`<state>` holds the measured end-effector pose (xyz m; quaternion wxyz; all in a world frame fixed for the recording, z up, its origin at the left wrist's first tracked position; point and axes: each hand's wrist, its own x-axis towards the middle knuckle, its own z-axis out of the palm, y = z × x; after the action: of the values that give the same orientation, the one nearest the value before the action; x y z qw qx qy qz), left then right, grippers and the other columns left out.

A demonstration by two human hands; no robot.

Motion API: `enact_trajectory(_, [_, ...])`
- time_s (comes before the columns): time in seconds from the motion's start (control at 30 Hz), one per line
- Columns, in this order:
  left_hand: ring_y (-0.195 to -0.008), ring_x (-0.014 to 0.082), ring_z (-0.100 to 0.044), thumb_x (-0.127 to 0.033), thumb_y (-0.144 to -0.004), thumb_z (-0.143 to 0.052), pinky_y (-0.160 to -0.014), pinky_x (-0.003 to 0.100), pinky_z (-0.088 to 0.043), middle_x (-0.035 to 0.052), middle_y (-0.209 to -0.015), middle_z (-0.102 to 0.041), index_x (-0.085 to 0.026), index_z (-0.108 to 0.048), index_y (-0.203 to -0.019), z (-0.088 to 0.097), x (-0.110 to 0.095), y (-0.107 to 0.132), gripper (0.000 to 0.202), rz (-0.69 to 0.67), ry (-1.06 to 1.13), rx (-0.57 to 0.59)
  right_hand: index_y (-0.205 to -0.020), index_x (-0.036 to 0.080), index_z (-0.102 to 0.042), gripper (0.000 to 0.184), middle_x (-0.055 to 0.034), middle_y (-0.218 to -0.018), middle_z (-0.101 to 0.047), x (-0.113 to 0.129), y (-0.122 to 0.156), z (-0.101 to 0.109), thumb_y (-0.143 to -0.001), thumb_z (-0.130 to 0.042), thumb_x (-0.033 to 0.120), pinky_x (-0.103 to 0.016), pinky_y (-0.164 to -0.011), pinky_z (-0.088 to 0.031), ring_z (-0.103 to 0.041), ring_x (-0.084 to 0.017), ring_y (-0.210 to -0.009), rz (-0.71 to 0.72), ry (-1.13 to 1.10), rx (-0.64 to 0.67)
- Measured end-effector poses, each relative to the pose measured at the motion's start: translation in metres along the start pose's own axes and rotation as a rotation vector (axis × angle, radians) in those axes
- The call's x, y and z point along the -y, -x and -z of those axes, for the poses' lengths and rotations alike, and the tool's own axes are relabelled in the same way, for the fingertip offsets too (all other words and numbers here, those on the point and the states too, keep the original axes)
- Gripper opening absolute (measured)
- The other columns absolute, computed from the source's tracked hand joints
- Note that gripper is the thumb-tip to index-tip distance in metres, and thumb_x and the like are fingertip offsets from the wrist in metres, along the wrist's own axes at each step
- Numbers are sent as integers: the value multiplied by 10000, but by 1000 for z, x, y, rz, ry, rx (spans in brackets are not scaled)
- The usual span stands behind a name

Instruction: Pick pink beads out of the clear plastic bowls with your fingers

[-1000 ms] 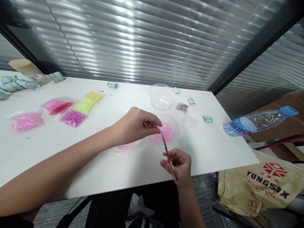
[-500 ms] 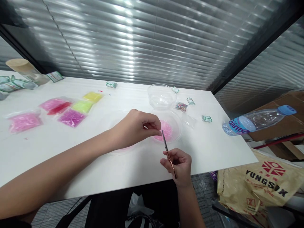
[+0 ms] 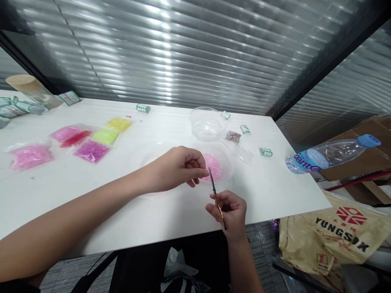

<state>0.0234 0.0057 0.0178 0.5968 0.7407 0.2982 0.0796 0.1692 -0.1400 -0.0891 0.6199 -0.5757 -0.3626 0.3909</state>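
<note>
Scissors (image 3: 213, 183) are at the near side of the bowl (image 3: 228, 167) of pink pieces (image 3: 214, 163) — my right hand (image 3: 230, 211) grips them. At the bowl's left my left hand (image 3: 185, 169) curls — whether pinching something, I cannot tell.

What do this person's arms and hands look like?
The left hand and right hand are ungloved, with no rings or watch visible. Both forearms are bare. Black cloth, apparently a short sleeve, shows at the left arm's near end; no right sleeve is in view.
</note>
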Motion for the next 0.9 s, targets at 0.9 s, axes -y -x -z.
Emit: enact_trajectory(0.9, [-716, 120, -650, -310, -819, -644, -716, 274, -582, -12, -726, -629, -164, -624, -803, 0, 5, -4, 148, -25, 156, 40, -665, 176, -682, 256, 73, -455, -424, -1, 1, 1, -566, -856, 336, -218, -396, -339, -349, -74, -423, 43, 67, 0])
